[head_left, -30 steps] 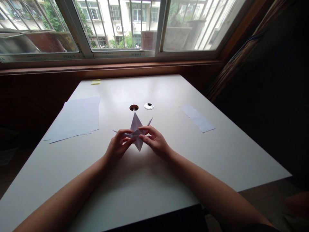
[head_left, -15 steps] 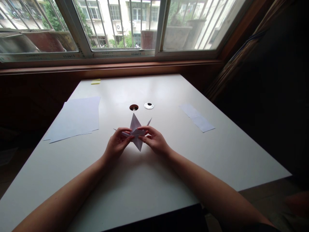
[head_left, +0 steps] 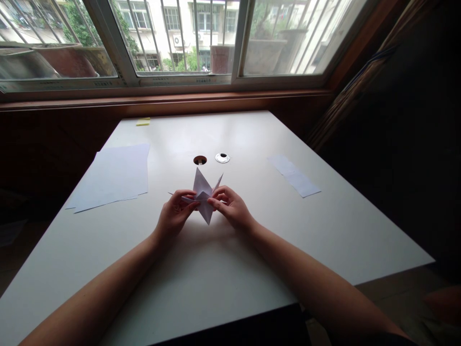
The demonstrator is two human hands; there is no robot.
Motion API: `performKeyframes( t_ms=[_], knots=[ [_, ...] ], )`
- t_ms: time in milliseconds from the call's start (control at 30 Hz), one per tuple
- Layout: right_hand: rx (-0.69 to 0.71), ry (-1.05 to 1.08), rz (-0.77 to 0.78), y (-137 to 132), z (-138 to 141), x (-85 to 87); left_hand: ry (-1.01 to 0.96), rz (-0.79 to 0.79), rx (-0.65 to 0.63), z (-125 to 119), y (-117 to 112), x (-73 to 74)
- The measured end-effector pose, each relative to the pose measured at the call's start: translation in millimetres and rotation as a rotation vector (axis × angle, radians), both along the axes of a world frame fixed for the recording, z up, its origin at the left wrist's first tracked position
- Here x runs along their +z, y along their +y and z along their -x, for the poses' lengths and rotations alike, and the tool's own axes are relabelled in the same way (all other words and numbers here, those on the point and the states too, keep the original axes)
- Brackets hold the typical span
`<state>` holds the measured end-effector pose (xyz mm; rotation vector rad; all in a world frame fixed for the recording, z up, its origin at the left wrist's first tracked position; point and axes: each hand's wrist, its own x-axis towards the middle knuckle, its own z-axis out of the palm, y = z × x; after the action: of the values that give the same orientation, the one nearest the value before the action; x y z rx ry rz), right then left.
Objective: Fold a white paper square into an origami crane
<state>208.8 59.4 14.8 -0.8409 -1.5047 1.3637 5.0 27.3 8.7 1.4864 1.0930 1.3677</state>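
window frame point(head_left: 180, 82) | printed marks point(head_left: 203, 80) | too small to read | legible text: none

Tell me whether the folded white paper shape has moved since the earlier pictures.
Yes, slightly. The far tip of the folded white paper shape now stands further left against the round dark hole in the white tabletop.

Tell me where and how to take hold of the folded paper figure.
Probably best to pinch the folded paper figure lightly at its middle, coming from left and right, where the left hand and right hand are: its broad points stick out to the far and near sides, and the slim points look easy to bend.
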Motion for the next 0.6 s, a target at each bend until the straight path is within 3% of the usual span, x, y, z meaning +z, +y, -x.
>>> performKeyframes(
  t_ms=[233, 600],
  knots=[
    [-0.032, -0.021, -0.014, 2.6, -0.1, -2.5, 0.09, -0.093, 0.072, 0.3, -0.3, -4.6],
    [-0.057, 0.062, -0.01, 0.5, 0.6, -1.7, 0.113, -0.146, 0.073, 2.6, -0.4, -7.5]
  ],
)
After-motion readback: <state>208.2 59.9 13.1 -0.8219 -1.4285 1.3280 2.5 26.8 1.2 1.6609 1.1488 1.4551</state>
